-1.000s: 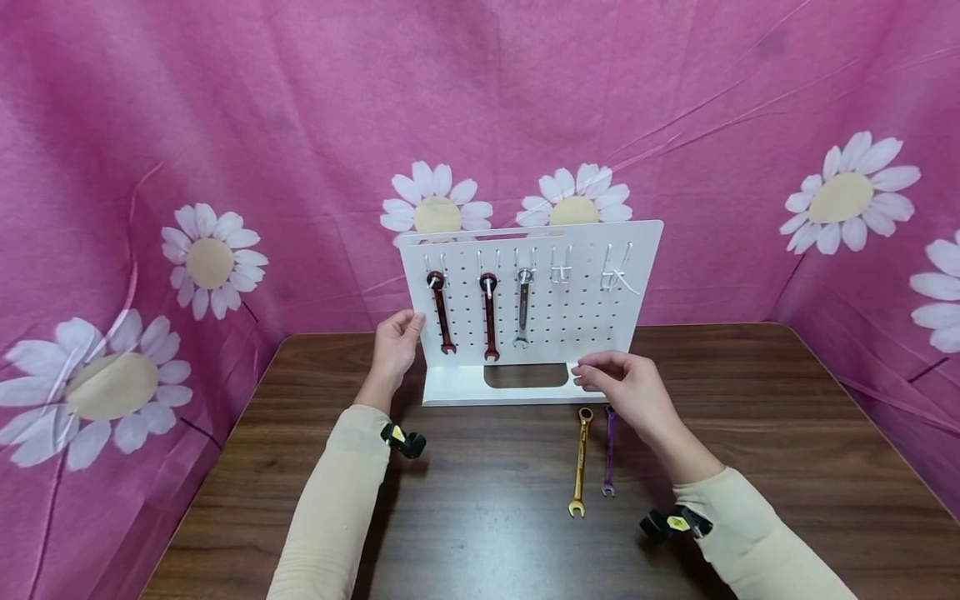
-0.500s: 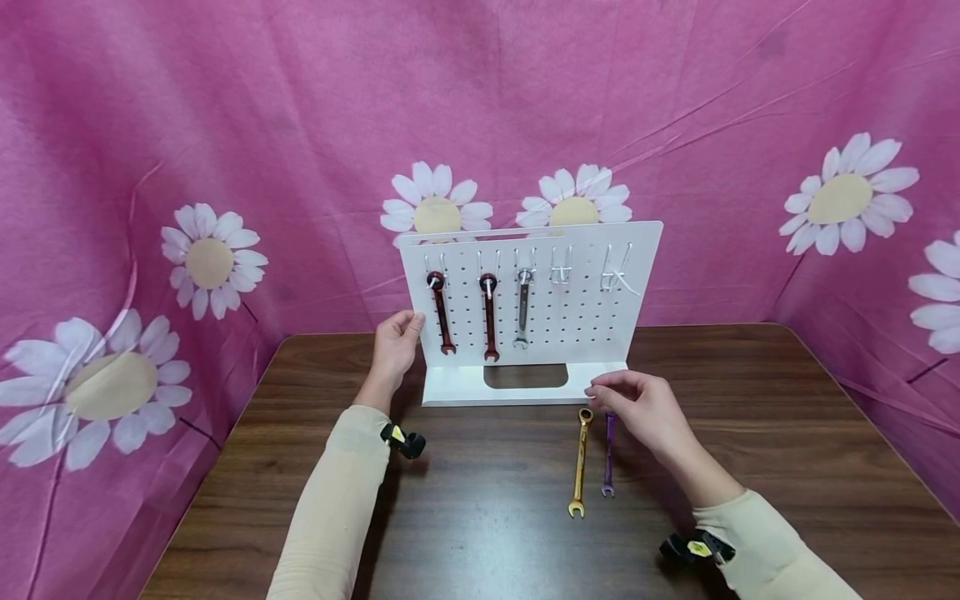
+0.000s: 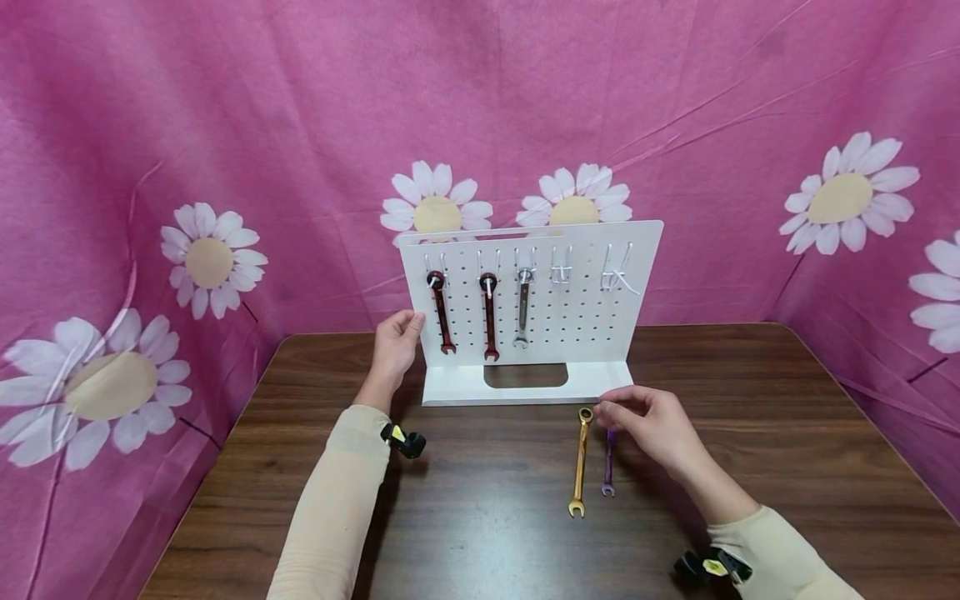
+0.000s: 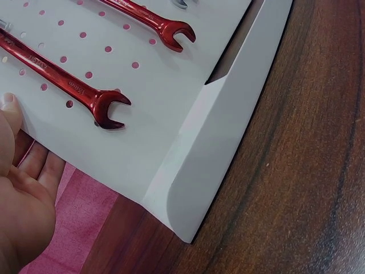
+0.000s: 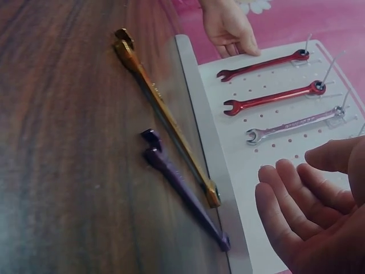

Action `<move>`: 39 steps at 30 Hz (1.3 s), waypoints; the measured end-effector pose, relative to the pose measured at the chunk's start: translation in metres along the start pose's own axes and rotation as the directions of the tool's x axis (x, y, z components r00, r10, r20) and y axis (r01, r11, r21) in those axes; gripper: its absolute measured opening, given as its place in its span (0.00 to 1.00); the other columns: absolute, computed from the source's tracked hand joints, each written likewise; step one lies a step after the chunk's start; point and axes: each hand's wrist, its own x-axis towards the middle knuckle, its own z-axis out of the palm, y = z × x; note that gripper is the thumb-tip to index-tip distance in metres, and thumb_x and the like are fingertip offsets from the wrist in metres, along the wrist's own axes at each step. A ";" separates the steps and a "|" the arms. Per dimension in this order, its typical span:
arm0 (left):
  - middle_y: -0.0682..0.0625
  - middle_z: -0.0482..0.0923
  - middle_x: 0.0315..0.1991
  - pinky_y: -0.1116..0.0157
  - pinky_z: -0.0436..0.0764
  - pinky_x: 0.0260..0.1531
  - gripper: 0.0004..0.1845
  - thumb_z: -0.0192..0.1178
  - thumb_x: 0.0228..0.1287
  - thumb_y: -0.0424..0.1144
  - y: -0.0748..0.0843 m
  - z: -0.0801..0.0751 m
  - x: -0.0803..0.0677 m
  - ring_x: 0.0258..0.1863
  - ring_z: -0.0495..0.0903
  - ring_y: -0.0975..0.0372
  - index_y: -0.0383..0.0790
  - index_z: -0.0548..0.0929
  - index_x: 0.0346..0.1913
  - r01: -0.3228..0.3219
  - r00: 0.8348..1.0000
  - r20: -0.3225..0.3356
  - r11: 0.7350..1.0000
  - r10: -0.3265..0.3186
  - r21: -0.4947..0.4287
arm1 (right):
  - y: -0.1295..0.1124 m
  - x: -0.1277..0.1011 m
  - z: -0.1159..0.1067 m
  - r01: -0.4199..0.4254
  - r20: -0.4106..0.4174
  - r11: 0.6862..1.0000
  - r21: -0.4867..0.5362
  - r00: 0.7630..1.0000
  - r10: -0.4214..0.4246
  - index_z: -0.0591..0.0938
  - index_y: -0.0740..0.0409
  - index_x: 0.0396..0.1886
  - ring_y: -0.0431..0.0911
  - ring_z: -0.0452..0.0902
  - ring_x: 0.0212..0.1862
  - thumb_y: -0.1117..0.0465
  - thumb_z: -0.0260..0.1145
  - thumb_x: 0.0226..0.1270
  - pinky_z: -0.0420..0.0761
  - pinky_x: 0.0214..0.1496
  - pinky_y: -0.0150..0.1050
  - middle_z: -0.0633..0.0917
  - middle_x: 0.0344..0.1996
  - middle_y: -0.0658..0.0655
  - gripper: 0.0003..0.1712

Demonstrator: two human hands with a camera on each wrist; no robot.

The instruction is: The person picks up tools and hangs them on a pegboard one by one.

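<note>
from where i'm standing, nothing readable is showing anywhere. the nearest red wrench point(image 4: 68, 85) is carrying small stamped lettering along its shank, but it is staying too blurred to make out. the gold wrench point(image 5: 162, 114) is bearing faint marks, equally unreadable.
</note>
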 end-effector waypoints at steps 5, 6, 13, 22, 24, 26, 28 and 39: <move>0.55 0.81 0.28 0.75 0.78 0.38 0.16 0.62 0.82 0.39 -0.002 0.000 0.001 0.34 0.77 0.66 0.24 0.86 0.52 -0.003 1.000 -0.003 1.000 0.003 0.000 | 0.006 -0.004 -0.001 -0.032 0.034 0.999 0.009 0.999 0.031 0.83 0.79 0.55 0.44 0.92 0.38 0.68 0.66 0.78 0.91 0.45 0.40 0.92 0.43 0.71 0.15; 0.55 0.81 0.28 0.75 0.78 0.38 0.16 0.62 0.82 0.39 -0.002 0.000 0.001 0.33 0.77 0.66 0.24 0.86 0.52 -0.005 1.000 -0.004 1.000 0.005 0.001 | 0.008 -0.005 -0.001 -0.035 0.036 0.999 0.011 0.999 0.034 0.83 0.79 0.55 0.42 0.91 0.37 0.69 0.66 0.78 0.91 0.44 0.40 0.92 0.43 0.71 0.15; 0.57 0.80 0.27 0.74 0.77 0.37 0.16 0.62 0.82 0.38 -0.001 0.000 0.001 0.33 0.76 0.65 0.24 0.86 0.52 -0.013 1.000 -0.004 1.000 0.013 0.004 | 0.013 -0.011 -0.004 -0.055 0.053 0.998 -0.013 0.997 0.056 0.83 0.81 0.53 0.41 0.89 0.32 0.69 0.66 0.79 0.90 0.38 0.40 0.92 0.37 0.67 0.15; 0.58 0.80 0.28 0.73 0.78 0.38 0.15 0.61 0.82 0.38 0.001 -0.001 0.001 0.34 0.76 0.66 0.26 0.87 0.53 -0.012 1.000 0.004 1.000 0.012 0.018 | 0.025 -0.012 -0.007 -0.154 0.133 0.987 0.037 0.980 0.148 0.81 0.84 0.53 0.44 0.88 0.29 0.70 0.63 0.80 0.92 0.35 0.42 0.91 0.33 0.63 0.16; 0.58 0.80 0.28 0.73 0.78 0.38 0.15 0.61 0.83 0.38 0.000 -0.001 0.001 0.34 0.76 0.66 0.26 0.87 0.52 -0.010 1.000 0.005 1.000 0.010 0.017 | 0.026 -0.012 -0.008 -0.172 0.145 0.984 0.038 0.976 0.165 0.81 0.84 0.53 0.44 0.88 0.28 0.69 0.63 0.80 0.92 0.34 0.43 0.90 0.32 0.62 0.16; 0.57 0.80 0.28 0.73 0.77 0.38 0.15 0.61 0.82 0.38 0.000 -0.001 0.001 0.34 0.76 0.66 0.26 0.87 0.52 -0.010 1.000 0.003 1.000 0.010 0.015 | 0.028 -0.013 -0.008 -0.188 0.152 0.981 0.038 0.972 0.180 0.81 0.84 0.53 0.44 0.87 0.28 0.69 0.63 0.80 0.92 0.34 0.44 0.90 0.31 0.60 0.16; 0.57 0.80 0.28 0.73 0.77 0.38 0.15 0.61 0.82 0.38 0.000 -0.001 0.001 0.34 0.76 0.66 0.26 0.87 0.52 -0.012 1.000 0.003 1.000 0.012 0.016 | 0.030 -0.013 -0.009 -0.203 0.158 0.978 0.043 0.968 0.193 0.81 0.84 0.53 0.44 0.87 0.28 0.69 0.62 0.80 0.92 0.34 0.44 0.89 0.31 0.59 0.16; 0.57 0.78 0.25 0.73 0.75 0.34 0.15 0.61 0.82 0.38 -0.001 -0.001 0.002 0.29 0.74 0.70 0.25 0.86 0.52 -0.005 1.000 0.001 1.000 0.005 0.012 | 0.043 -0.008 -0.003 -0.291 0.169 0.956 -0.018 0.942 0.290 0.84 0.78 0.48 0.43 0.85 0.20 0.63 0.66 0.79 0.90 0.27 0.46 0.84 0.21 0.56 0.16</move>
